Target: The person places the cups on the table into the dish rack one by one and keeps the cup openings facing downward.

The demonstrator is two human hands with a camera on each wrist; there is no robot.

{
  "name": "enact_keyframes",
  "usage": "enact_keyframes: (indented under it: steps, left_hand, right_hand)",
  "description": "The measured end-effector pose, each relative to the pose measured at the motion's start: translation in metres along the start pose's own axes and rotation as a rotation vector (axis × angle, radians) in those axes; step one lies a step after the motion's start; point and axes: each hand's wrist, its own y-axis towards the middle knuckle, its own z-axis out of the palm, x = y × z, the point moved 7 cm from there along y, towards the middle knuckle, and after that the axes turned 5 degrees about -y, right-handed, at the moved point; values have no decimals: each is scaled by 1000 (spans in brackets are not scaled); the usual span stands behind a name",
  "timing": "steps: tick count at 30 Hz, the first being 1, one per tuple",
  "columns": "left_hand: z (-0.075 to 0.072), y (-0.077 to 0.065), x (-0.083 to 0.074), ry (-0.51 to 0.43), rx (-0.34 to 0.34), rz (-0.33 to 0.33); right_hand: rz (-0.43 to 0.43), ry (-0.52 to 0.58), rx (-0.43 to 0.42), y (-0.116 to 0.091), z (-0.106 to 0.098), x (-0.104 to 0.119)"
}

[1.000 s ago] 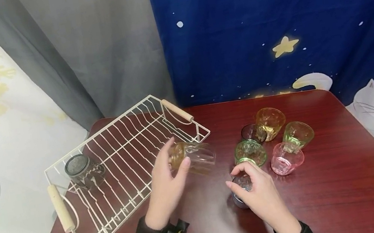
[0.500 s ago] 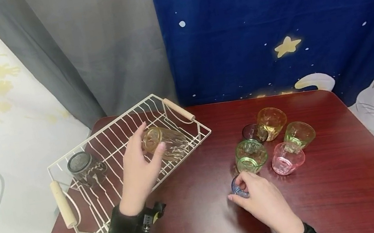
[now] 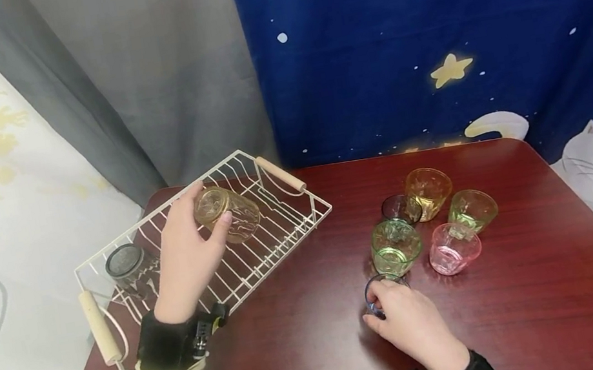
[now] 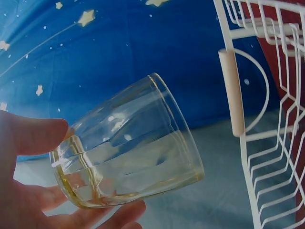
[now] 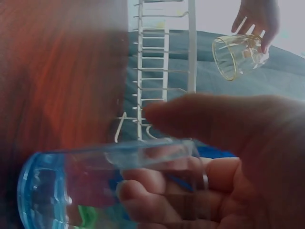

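Note:
My left hand (image 3: 190, 252) grips an amber drinking glass (image 3: 239, 214) by its base, thumb on one side and fingers on the other. Tilted, its mouth pointing down and right, the glass overlaps the middle of the white wire dish rack (image 3: 263, 269) in the head view. The left wrist view shows the rack's wooden handle (image 4: 232, 93) beyond the rim. On the table, a blue glass (image 5: 43, 191) stands upright, and my right hand (image 3: 414, 322) holds it near the rim, fingers curled, thumb at the left side. My hand hides much of that glass.
A grey glass (image 3: 130, 268) sits bottom-up in the rack's left end, partly behind my left hand. Right of the rack stand several upright glasses: green (image 3: 396, 250), dark (image 3: 395, 211), yellow (image 3: 432, 188), light green (image 3: 474, 211) and pink (image 3: 451, 250). Curtains hang behind the table.
My left hand has carried the amber glass leftward from beside the rack to over its middle, tipping the mouth further down. My right hand's fingers have closed in at the blue glass's rim.

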Motion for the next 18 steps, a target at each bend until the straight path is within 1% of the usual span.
enact_keyframes:
  steps: [6,9,14,18]
  left_hand:
    - [-8,10,10,49,33,-34]
    - [-12,14,16,70,39,-51]
    - [-18,20,27,103,35,-59]
    - [-20,25,37,113,53,-77]
  right_hand:
    - [-13,-15,-10,-1,1,2]
    - [-13,-13,-13,-2,0,2]
    - [-20,-22,-24,-2,-1,4]
    - [-25,-24,-41,-1,-1,4]
